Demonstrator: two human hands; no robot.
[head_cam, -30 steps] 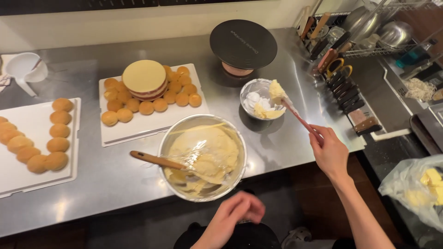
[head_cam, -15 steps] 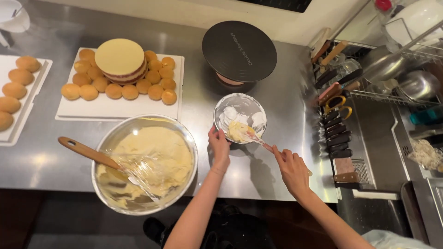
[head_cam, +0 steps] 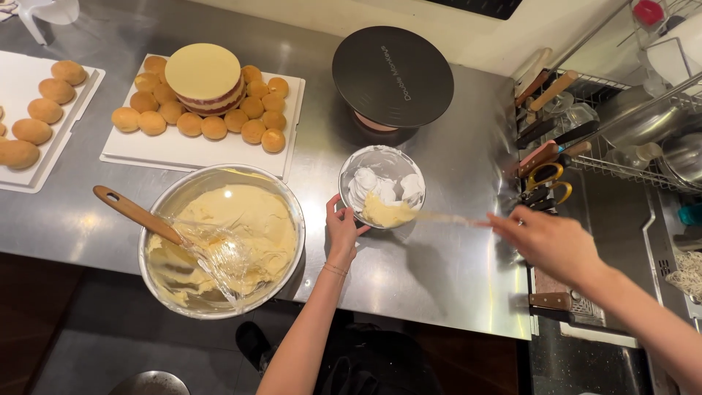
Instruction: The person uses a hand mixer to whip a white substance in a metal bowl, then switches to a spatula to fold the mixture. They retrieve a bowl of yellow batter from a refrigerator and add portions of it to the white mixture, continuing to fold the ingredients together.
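**Spatula down in the small bowl, left hand bracing it**

I see the left hand (head_cam: 342,232) pressed against the near rim of the small metal bowl (head_cam: 382,186), fingers spread and lightly curled on its side, steadying it rather than lifting it; the right hand (head_cam: 550,241) is closed around the handle of a spatula (head_cam: 439,217), whose blade lies inside the bowl in the yellow cream, beside the white cream on the far wall; the handle is blurred, so I cannot tell the exact grip.

Against the frame 1 second back, the spatula was up above the bowl with cream on its blade and the left hand sat low near the body, touching nothing; half a second back the left hand had reached the bowl and the blade was going in; now the blade is lower and the right hand further out to the right; I judge the 2 creams are being worked together in the bowl.

The bowl stands on the steel counter (head_cam: 439,278), between the large bowl of yellow cream (head_cam: 219,241) and the knife rack (head_cam: 545,172), in front of the black turntable (head_cam: 393,77); the tray of buns (head_cam: 197,146) with its layered cake (head_cam: 203,77) looks untouched.
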